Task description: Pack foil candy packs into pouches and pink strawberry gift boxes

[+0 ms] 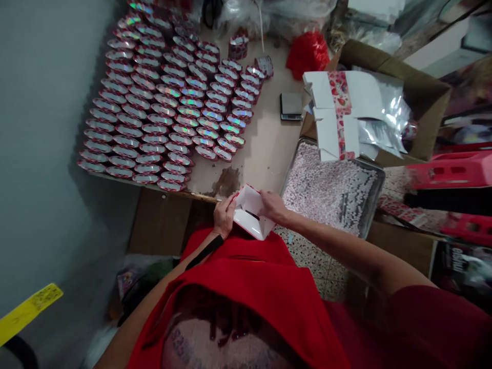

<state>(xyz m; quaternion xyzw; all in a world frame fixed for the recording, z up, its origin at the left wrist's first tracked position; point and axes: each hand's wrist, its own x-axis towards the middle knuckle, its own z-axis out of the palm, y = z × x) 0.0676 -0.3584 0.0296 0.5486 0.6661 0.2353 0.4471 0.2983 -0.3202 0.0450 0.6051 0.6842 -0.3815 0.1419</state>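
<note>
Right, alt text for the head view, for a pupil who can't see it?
A person's bare hands hold an open white carton before a pale table. Rows of red packs with shiny oval tops cover its left side; to the right are a metal tray of pale pellets and a brown cardboard box.

Red blazes across the apron (pixel 246 279), bottom centre! Mid-frame, the carton (pixel 249 223) gleams white inside; upper left, silvery, red-edged packs (pixel 163 110) flash rainbow; upper right, white boxes (pixel 325 125) sport a red-patterned band (pixel 339 92)!
</note>
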